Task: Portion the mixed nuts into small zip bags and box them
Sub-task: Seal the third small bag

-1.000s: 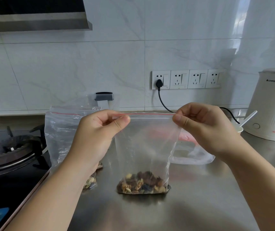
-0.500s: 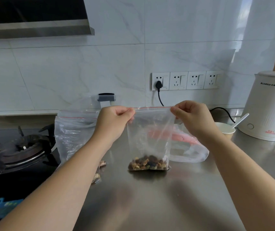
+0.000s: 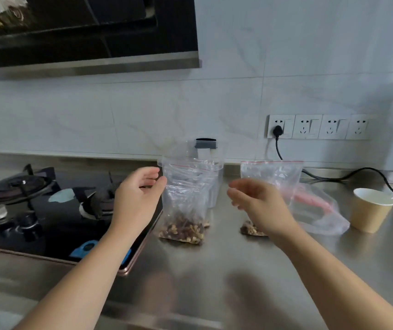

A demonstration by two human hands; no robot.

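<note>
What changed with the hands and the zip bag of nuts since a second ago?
Both hands let go of the small zip bag; it now stands on the steel counter on its own. The left hand moved to the filled bags on the left; the right hand hovers open. The paper cup and the plug stayed put.

Both hands empty, left hand (image 3: 140,194) beside nut bag (image 3: 186,203); right hand (image 3: 259,206) before second bag (image 3: 271,177)

This is a home kitchen. A gas stove (image 3: 35,203) sits in the shiny metal table (image 3: 214,270), a big hood (image 3: 88,34) hangs above it, and wall plugs (image 3: 318,126) line white tiles (image 3: 119,110).
</note>
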